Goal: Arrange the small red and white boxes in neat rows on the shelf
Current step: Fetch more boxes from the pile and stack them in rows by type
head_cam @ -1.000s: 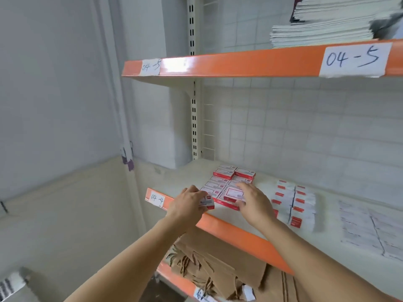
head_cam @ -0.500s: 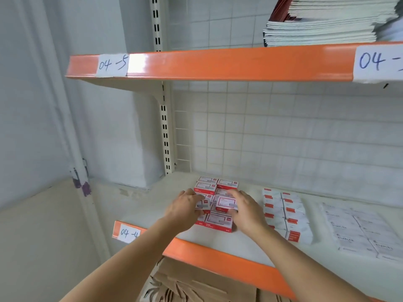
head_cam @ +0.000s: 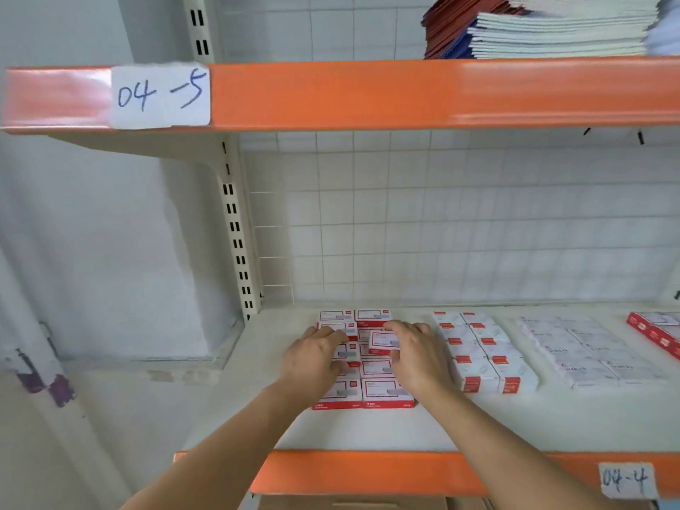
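Several small red and white boxes (head_cam: 384, 393) lie flat in two columns on the white shelf (head_cam: 368, 430). My right hand (head_cam: 419, 357) holds one small box (head_cam: 383, 341) by its edges, raised slightly above the right column. My left hand (head_cam: 312, 360) rests palm down on the left column with fingers spread over the boxes, and whether it grips one is hidden. Two boxes (head_cam: 371, 315) at the back of the block lie uncovered.
A second block of white boxes with red ends (head_cam: 482, 349) lies right of my hands. Wrapped flat packets (head_cam: 588, 349) and a red box (head_cam: 655, 331) sit farther right. The upper shelf beam (head_cam: 368, 92) carries stacked booklets (head_cam: 552, 27). A slotted upright (head_cam: 235, 230) stands at the left.
The view has moved closer and squarer to the shelf. My right hand has lifted one small box off the right column; my left hand stays on the left column.
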